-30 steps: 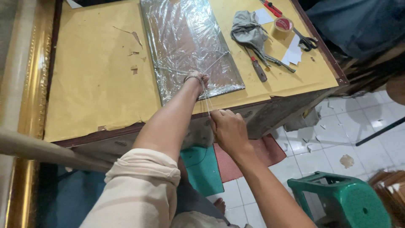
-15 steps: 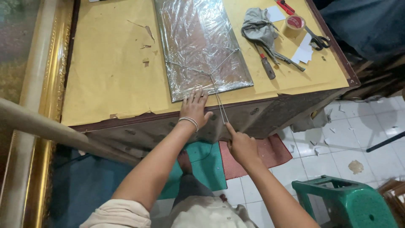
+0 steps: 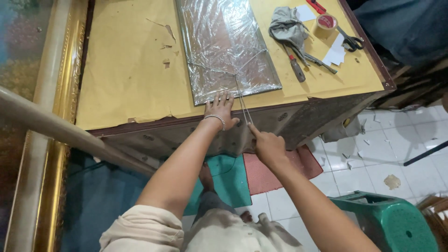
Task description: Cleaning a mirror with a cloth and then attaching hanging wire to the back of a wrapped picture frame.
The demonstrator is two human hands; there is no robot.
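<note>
Leaning along the far left is a gilded frame (image 3: 70,70), well left of the plastic-wrapped panel (image 3: 226,46) lying on the paper-covered counter (image 3: 126,79). The left hand (image 3: 220,109) is pressing flat on the panel's near edge, fingers spread open, holding nothing. Just right of it, the right hand (image 3: 266,144) is pinching a thin string (image 3: 243,105) running taut off the panel. Right of the panel, a grey rag (image 3: 284,25), screwdriver (image 3: 295,65), tape roll (image 3: 325,22) and scissors (image 3: 350,42) are lying.

One head-worn camera looks steeply down, close over the table (image 3: 130,70) edge.
</note>
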